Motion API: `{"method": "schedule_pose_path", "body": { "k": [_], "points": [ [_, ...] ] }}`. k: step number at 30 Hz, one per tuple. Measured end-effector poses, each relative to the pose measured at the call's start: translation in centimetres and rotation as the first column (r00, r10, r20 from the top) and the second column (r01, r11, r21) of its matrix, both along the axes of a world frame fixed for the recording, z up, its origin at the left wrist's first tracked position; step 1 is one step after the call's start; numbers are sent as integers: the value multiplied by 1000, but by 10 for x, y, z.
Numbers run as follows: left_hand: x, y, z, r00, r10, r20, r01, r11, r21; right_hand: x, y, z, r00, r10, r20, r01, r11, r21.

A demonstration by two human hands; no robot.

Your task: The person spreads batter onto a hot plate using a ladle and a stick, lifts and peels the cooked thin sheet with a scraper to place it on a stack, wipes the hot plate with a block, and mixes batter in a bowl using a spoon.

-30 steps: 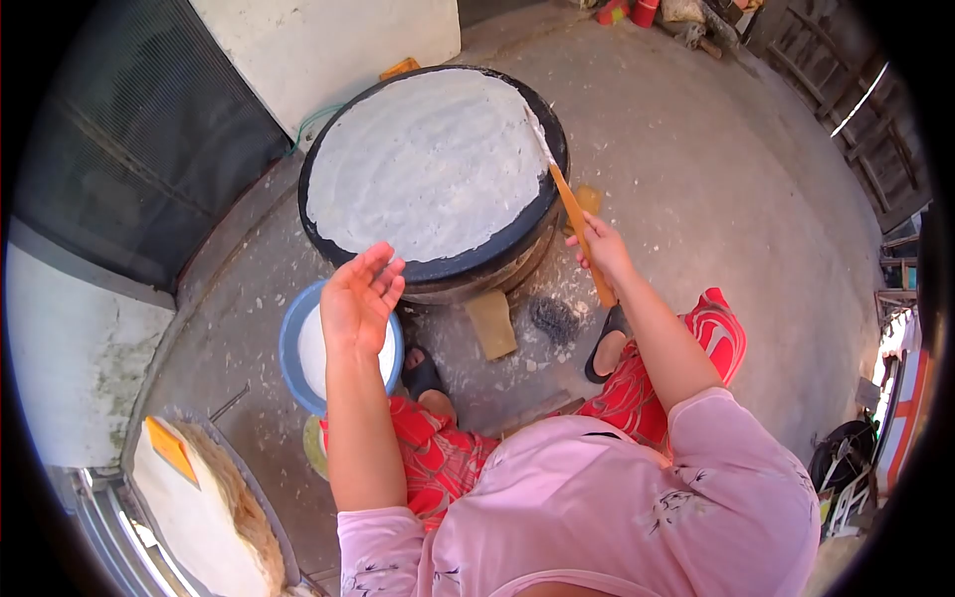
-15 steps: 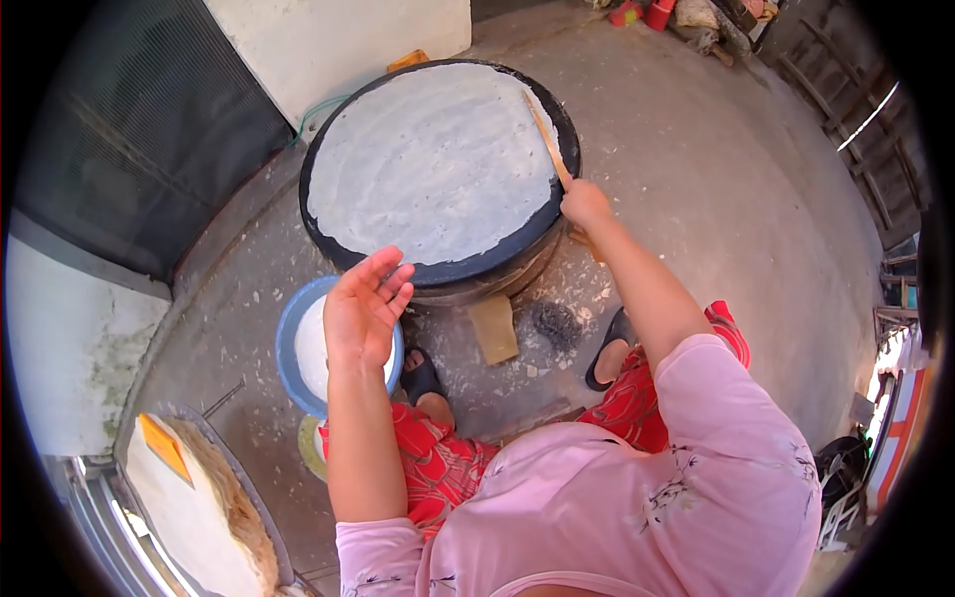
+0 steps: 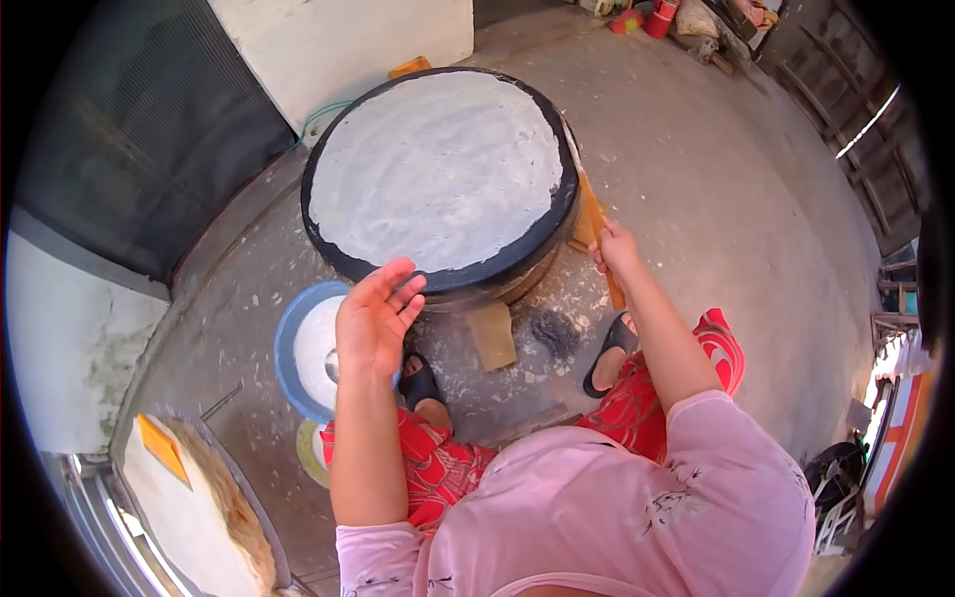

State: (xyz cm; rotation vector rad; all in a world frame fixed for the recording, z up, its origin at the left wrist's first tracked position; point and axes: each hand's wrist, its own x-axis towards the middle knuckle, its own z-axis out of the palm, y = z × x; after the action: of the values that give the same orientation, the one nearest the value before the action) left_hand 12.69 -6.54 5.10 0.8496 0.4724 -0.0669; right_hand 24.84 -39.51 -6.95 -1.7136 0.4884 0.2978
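Head view: right hand [image 3: 615, 249] is gripping a stick [image 3: 591, 207] beside the griddle's [image 3: 497, 267] right edge; left hand [image 3: 376, 323] is hovering open.

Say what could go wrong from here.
The left hand seems close to the griddle; if that is hot, it might burn. The stick in the right hand could snag the edge of the batter. The left foot, beside the tub, might knock it.

Open room parts left hand [image 3: 376, 320] from right hand [image 3: 614, 249], the griddle [image 3: 497, 271] beyond.
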Motion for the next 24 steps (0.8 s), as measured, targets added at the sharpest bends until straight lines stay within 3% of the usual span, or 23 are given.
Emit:
{"method": "schedule_pose_path", "body": {
  "k": [1, 3, 4, 6, 7, 9, 11, 13, 15, 18, 24],
  "points": [
    [0, 0, -2, 1000, -3, 4, 4, 1000, -4, -9, 12, 10, 1000, 9, 1, -9, 1000, 2],
    [-1, 1, -4, 1000, 12, 2, -12, 1000, -13, -28, 43, 28, 964, 96, 247, -129, 985, 118],
    [0, -1, -5, 1000, -2, 4, 2, 1000, -26, -36, 48, 28, 962, 114, 248, -147, 982, 119],
    [0, -2, -7, 1000, 4, 1, -4, 999, -34, -43, 55, 28, 897, 379, 227, -426, 879, 212],
    [0, -3, -7, 1000, -9, -3, 9, 999, -44, -37, 60, 25, 889, 395, 231, -442, 873, 208],
    [1, -7, -6, 1000, 2, -3, -2, 999, -49, -29, 73, 22, 832, 550, 69, -554, 828, 82],
    [1, -11, -5, 1000, -10, -15, 10, 1000, -16, -24, 92, 33, 813, 580, 42, -581, 806, 117],
    [2, -12, -7, 1000, -5, -9, 4, 1000, -21, -31, 116, 66, 853, 469, 230, -522, 744, 417],
    [2, -13, -6, 1000, -16, -20, 16, 1000, -7, -17, 128, 63, 820, 537, 201, -568, 717, 403],
    [2, -13, -7, 1000, -10, -10, 9, 1000, -30, 8, 151, 44, 785, 605, 130, -618, 775, 128],
    [4, -14, -5, 1000, 0, -17, -1, 998, -65, 58, 204, 41, 781, 624, 11, -621, 776, 106]
  ]
}}
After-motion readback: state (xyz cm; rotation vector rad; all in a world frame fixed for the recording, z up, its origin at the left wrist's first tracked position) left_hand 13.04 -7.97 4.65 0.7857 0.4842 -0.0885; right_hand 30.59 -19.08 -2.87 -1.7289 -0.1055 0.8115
